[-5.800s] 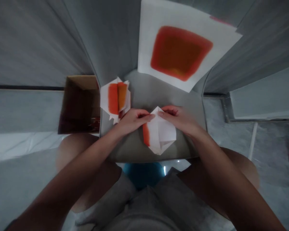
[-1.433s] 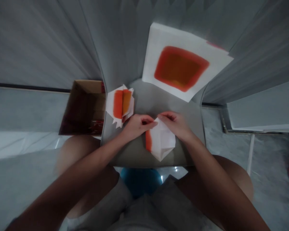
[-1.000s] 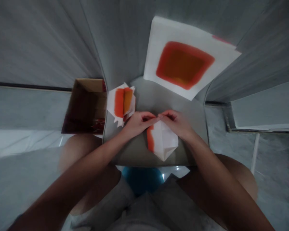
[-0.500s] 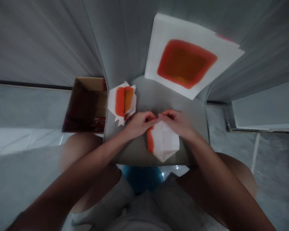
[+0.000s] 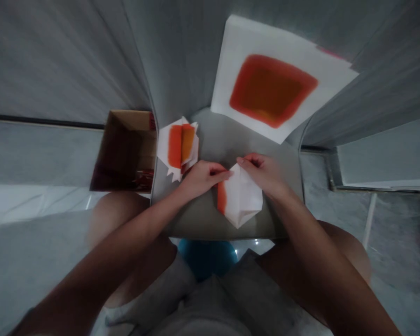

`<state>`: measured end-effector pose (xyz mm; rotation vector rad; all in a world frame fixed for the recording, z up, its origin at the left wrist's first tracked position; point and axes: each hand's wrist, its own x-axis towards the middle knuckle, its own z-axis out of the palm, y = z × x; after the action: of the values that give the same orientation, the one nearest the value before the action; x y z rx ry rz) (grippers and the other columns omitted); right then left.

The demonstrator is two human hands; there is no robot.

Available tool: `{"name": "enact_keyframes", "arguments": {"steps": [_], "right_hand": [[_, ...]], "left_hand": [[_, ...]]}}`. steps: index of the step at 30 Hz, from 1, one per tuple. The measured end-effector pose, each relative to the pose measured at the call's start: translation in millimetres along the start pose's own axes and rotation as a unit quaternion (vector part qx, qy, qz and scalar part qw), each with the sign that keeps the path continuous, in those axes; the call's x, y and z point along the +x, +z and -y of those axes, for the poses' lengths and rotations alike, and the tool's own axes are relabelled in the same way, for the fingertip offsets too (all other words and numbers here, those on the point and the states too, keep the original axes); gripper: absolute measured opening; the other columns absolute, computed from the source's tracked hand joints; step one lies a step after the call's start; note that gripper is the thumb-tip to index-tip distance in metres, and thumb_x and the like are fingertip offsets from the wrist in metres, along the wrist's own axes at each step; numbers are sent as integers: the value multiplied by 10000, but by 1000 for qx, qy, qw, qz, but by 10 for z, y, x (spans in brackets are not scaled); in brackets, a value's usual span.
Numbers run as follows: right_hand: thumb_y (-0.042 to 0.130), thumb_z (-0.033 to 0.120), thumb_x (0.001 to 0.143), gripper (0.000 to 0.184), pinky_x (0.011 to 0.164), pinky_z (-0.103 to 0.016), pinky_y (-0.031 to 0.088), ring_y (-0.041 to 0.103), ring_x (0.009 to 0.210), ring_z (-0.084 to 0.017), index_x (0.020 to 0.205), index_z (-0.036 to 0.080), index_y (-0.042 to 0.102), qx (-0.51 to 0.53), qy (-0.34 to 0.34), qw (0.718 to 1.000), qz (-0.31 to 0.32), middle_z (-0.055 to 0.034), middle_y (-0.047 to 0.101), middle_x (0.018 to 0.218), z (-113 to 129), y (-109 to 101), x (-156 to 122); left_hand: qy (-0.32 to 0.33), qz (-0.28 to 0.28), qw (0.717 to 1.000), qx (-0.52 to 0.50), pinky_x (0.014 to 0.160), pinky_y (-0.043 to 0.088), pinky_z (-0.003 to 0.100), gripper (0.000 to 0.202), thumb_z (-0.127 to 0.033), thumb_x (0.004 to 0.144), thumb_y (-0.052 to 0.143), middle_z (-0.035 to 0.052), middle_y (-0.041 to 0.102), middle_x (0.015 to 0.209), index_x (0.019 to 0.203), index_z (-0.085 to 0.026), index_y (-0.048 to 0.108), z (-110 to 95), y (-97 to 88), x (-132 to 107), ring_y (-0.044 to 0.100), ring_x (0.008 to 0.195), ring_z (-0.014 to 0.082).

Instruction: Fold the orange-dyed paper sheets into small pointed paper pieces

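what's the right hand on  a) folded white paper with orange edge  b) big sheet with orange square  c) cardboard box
a. The right hand has its fingers at the upper edge of the folded white paper, which lies on the grey surface in front of the person.

Upper right of the frame, a white paper sheet (image 5: pixel 231 51) dyed with a red-orange square; left of centre, an open cardboard box (image 5: pixel 126 154) beside a folded paper with orange bands (image 5: pixel 178 147); bottom centre, a blue rounded object (image 5: pixel 207 259).
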<state>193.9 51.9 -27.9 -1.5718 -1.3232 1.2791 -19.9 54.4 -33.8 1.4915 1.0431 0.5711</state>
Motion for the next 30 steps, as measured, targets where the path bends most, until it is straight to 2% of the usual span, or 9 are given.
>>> {"name": "enact_keyframes", "arguments": {"steps": [5, 8, 14, 18, 20, 24, 30], "right_hand": [[789, 666, 747, 460, 492, -275, 362, 493, 558, -128, 736, 217, 688, 13, 6, 1000, 6, 6, 615, 656, 27, -69, 7], [803, 668, 730, 463, 490, -274, 364, 514, 572, -137, 739, 217, 697, 17, 13, 1000, 2, -6, 637, 671, 62, -85, -13], [792, 689, 739, 468, 516, -291, 402, 572, 600, -159, 775, 228, 716, -3, 6, 1000, -16, -14, 661, 695, 61, -117, -33], [786, 690, 754, 460, 529, -303, 414, 593, 618, -176, 773, 235, 720, -16, 5, 1000, -11, -26, 676, 706, 59, -174, -26], [813, 681, 729, 456, 519, -297, 408, 582, 610, -171, 757, 235, 719, -5, 13, 1000, -10, -27, 680, 703, 74, -195, -22], [841, 662, 700, 445, 510, -283, 406, 571, 605, -157, 771, 235, 737, 18, 25, 999, 15, -23, 694, 722, 126, -154, -36], [810, 644, 755, 426, 516, -268, 409, 573, 619, -147, 809, 225, 763, -5, 7, 997, 76, -13, 700, 734, 152, -89, -43]], "left_hand": [[-12, 1, 1000, 8, 547, 402, 240, 439, -591, 904, 690, 0, 657, 665, 808, -167, 755, 7, 1, -1, 539, 577, 110], [-16, -2, 1000, 6, 541, 413, 235, 440, -599, 900, 694, 4, 671, 677, 838, -171, 773, 11, -1, -4, 553, 574, 110], [-26, 31, 999, 13, 580, 453, 236, 442, -611, 898, 697, 21, 716, 704, 827, -181, 770, 15, -4, -9, 635, 621, 130], [-9, 28, 999, 21, 577, 428, 240, 445, -604, 921, 670, 18, 713, 709, 835, -178, 765, 0, -10, -10, 617, 624, 128], [3, 48, 999, 26, 578, 407, 244, 457, -616, 938, 640, 11, 708, 737, 892, -182, 774, -20, -26, -8, 599, 647, 129], [28, 76, 997, 8, 641, 420, 254, 456, -612, 964, 604, 18, 727, 865, 1007, -187, 763, -46, -41, -3, 611, 754, 144], [36, 33, 998, -27, 671, 435, 262, 375, -536, 942, 659, 15, 719, 810, 872, -175, 737, -9, -3, -8, 601, 732, 139]]}}
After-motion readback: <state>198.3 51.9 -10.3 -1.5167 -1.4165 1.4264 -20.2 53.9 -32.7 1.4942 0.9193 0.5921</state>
